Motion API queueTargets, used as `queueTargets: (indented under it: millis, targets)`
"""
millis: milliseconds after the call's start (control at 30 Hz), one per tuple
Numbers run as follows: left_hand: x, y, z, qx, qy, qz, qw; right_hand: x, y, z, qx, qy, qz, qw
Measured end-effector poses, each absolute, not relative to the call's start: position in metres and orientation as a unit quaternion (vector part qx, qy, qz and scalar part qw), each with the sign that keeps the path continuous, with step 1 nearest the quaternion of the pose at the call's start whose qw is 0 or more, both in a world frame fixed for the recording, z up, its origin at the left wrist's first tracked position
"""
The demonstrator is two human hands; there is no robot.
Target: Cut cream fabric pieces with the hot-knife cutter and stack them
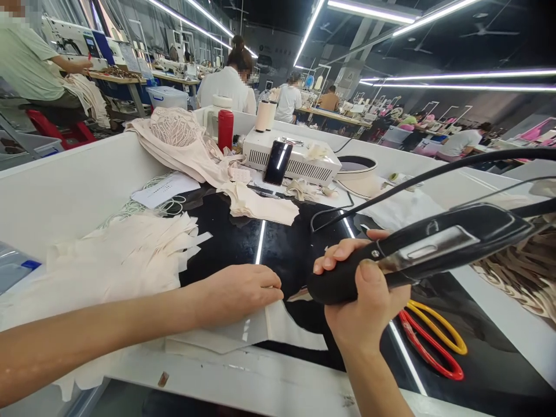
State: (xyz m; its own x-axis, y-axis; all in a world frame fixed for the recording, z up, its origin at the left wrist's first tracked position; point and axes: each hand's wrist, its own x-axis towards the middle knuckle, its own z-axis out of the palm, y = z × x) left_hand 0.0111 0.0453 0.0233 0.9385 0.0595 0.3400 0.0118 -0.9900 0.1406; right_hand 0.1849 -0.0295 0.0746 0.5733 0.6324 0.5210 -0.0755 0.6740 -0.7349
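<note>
My right hand is wrapped around a black corded hand tool with a silver plate on its side. The tool's rounded end points left, over the black work surface. To its left, my left hand has its fingers pressed together and curled down. Beneath that hand lie a translucent sheet and a cream fabric piece near the table's front edge. Whatever is between the left fingertips is hidden. Scissors with red and yellow handles lie beside my right wrist, their blades out of sight.
Cream fabric pieces are piled at left. Lace-cupped garments, a phone, a white vented box and a red bottle stand behind. A black cable crosses at right. Several people work at sewing tables beyond.
</note>
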Motion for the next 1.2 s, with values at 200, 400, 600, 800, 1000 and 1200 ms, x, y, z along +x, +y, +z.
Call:
queueTargets:
  millis: [200, 400, 600, 800, 1000, 1200]
  targets:
    - [0.011, 0.036, 0.021, 0.986, 0.037, 0.141, 0.083, 0.186, -0.035, 0.071, -0.344, -0.403, 0.218, 0.819]
    - [0.003, 0.034, 0.015, 0.983, 0.037, 0.159, 0.089, 0.182, -0.034, 0.068, -0.335, -0.398, 0.235, 0.821]
    - [0.0, 0.03, 0.015, 0.98, 0.055, 0.163, 0.098, 0.177, -0.034, 0.069, -0.337, -0.4, 0.242, 0.817]
    - [-0.002, 0.028, 0.016, 0.981, 0.058, 0.16, 0.098, 0.176, -0.033, 0.067, -0.334, -0.403, 0.246, 0.816]
    - [-0.003, 0.027, 0.017, 0.982, 0.061, 0.157, 0.086, 0.176, -0.036, 0.067, -0.354, -0.399, 0.242, 0.811]
    - [-0.003, 0.027, 0.017, 0.982, 0.056, 0.158, 0.082, 0.178, -0.038, 0.069, -0.324, -0.395, 0.23, 0.828]
